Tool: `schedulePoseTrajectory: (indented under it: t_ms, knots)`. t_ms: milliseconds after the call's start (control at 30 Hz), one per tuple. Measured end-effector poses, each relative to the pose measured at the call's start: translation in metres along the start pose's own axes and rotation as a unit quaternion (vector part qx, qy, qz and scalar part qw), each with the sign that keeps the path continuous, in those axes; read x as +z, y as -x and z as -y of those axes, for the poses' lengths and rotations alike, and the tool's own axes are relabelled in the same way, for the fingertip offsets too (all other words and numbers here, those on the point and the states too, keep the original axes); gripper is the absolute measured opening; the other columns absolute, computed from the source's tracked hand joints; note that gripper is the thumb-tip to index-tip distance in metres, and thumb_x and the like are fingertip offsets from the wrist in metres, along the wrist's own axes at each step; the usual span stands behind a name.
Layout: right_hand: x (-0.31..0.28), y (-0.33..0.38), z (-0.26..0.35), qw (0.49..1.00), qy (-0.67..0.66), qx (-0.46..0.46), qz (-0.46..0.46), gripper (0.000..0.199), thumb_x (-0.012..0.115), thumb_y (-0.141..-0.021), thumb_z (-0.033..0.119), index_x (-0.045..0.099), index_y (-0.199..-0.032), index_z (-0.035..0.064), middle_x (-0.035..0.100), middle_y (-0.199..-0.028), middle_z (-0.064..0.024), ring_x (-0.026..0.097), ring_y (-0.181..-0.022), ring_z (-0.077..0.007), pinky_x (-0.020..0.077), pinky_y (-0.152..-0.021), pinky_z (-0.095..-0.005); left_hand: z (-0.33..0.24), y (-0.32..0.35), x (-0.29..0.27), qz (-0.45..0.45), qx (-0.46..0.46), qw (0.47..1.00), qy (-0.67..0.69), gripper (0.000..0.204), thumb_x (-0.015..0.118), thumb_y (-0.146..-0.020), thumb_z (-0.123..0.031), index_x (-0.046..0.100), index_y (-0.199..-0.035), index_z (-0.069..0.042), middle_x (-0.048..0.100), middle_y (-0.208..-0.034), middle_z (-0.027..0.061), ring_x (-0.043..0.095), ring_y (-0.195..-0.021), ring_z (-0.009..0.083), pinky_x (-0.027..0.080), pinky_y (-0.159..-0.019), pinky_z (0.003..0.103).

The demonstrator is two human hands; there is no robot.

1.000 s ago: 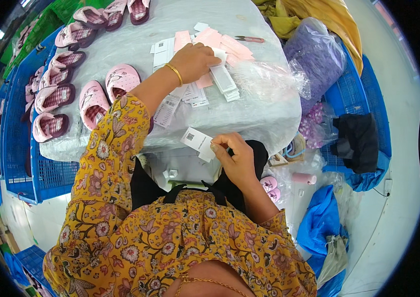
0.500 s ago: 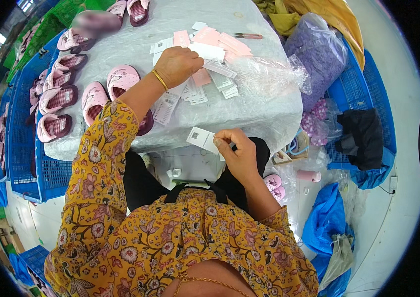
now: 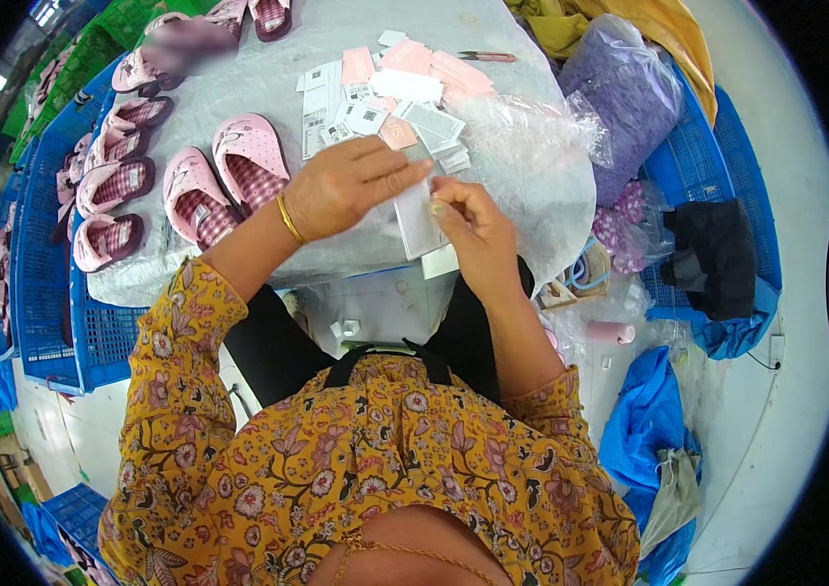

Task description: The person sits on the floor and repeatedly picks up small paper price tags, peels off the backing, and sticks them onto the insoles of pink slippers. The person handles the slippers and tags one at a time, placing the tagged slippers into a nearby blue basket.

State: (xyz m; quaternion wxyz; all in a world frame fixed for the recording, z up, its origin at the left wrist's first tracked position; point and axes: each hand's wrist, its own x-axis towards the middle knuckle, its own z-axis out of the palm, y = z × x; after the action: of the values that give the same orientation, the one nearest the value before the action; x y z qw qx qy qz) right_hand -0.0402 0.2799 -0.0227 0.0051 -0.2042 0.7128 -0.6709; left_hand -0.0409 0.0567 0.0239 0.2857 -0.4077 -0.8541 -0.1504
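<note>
Both hands have come together at frame centre now: the left hand (image 3: 351, 186) pulled back off the paper pile and the right hand (image 3: 473, 230) came up to meet it. They pinch a white label strip (image 3: 416, 217) between them, fingers closed on it, just over the table's near edge (image 3: 336, 264). Pink slippers (image 3: 224, 181) sit left, loose tags (image 3: 385, 93) above.

slippers (image 3: 250, 161): 10 | hands (image 3: 351, 186): 2 | blue crates (image 3: 43, 254): 3 | scissors (image 3: 483, 57): 1
</note>
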Motion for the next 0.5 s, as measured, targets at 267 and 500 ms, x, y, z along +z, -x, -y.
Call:
schedulePoseTrajectory:
  t_ms: [267, 500]
  knots:
    - [0.019, 0.016, 0.006, 0.999, 0.006, 0.045, -0.007, 0.013, 0.064, -0.095, 0.010, 0.061, -0.102, 0.0008, 0.063, -0.089, 0.0003, 0.054, -0.079, -0.0050, 0.0462, -0.073, -0.0217, -0.048, 0.034, 0.016, -0.094, -0.472, 0.668, 0.567, 0.032, 0.061, -0.093, -0.006, 0.058, -0.124, -0.002, 0.064, -0.107, 0.0047, 0.059, -0.095, 0.0102, 0.050, -0.078, 0.026]
    - [0.025, 0.020, 0.017, 0.997, 0.071, 0.014, 0.010, 0.012, 0.063, -0.094, 0.010, 0.061, -0.101, -0.0005, 0.065, -0.089, -0.0055, 0.059, -0.080, -0.0120, 0.0487, -0.077, -0.0273, -0.065, 0.036, 0.025, -0.113, -0.539, 0.695, 0.462, 0.017, 0.070, -0.090, -0.018, 0.064, -0.086, -0.003, 0.059, -0.073, -0.0029, 0.049, -0.066, 0.0047, 0.041, -0.059, 0.021]
